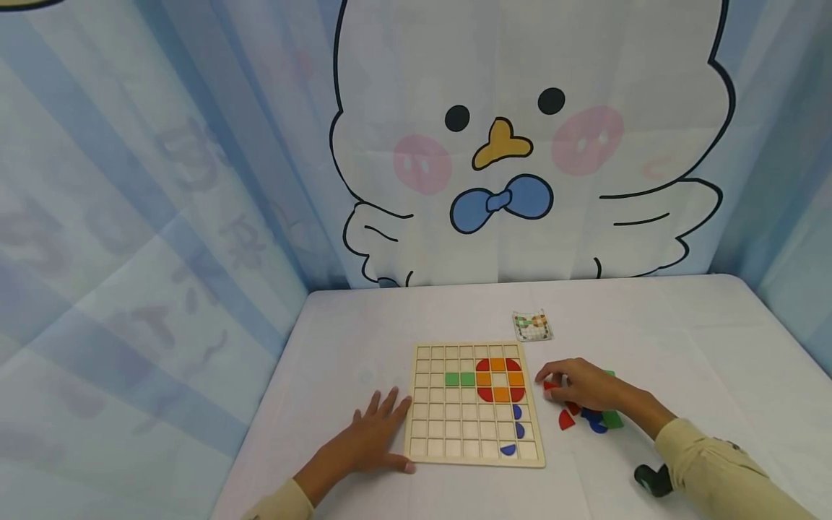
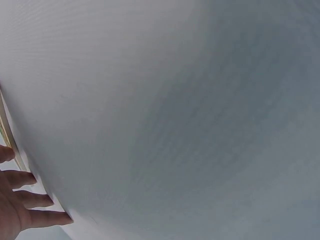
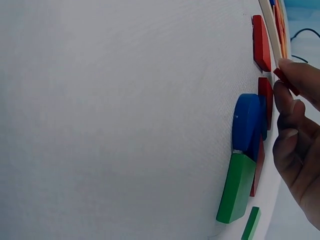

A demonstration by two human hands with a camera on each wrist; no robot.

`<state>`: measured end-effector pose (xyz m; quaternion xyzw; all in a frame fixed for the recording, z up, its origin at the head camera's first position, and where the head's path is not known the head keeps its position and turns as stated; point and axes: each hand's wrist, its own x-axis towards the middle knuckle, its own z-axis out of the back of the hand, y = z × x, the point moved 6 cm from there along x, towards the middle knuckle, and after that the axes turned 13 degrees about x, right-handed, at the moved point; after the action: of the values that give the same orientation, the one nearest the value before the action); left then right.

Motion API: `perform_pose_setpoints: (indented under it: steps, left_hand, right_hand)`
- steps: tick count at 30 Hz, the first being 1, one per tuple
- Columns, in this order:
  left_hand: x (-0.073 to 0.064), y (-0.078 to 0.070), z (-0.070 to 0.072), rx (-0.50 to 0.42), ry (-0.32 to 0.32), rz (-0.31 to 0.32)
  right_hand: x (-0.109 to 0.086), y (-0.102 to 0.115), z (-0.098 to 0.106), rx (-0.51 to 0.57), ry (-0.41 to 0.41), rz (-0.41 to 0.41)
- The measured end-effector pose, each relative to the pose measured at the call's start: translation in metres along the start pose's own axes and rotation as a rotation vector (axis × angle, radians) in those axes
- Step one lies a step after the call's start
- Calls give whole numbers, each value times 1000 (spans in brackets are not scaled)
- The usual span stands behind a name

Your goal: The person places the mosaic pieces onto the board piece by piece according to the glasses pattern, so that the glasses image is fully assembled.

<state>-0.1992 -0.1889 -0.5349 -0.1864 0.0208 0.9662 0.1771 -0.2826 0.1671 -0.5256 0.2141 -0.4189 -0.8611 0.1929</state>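
A wooden grid board [image 1: 448, 426] lies on the table with red quarter-circle pieces, orange squares [image 1: 497, 365], two green squares [image 1: 460, 379] and blue half-circles [image 1: 517, 412] in its cells. My left hand [image 1: 373, 437] is spread flat at the board's left edge, fingers straight; the left wrist view shows these fingers [image 2: 37, 200] near the board's edge. Right of the board, my right hand [image 1: 581, 384] pinches a small red piece [image 3: 286, 81] between thumb and finger. Below it lie loose red [image 3: 261, 42], blue [image 3: 245, 122] and green blocks [image 3: 236, 187].
A small printed card [image 1: 532, 326] with a coloured pattern lies behind the board's far right corner. A dark rounded object [image 1: 653, 480] sits by the right sleeve. A curtain with a cartoon figure [image 1: 500, 238] hangs behind the white table [image 1: 364, 339].
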Motion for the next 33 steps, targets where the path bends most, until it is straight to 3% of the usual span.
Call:
perform_pose_setpoints:
  steps: [15, 26, 33]
  left_hand:
    - [1, 2, -4, 10, -2, 7]
    - [0, 1, -2, 0, 4, 7]
    - [0, 1, -2, -4, 1, 1]
  right_hand:
    - [9, 6, -1, 67, 3, 63]
    - [18, 19, -6, 143, 60, 60]
    - [29, 28, -15, 185, 102, 108]
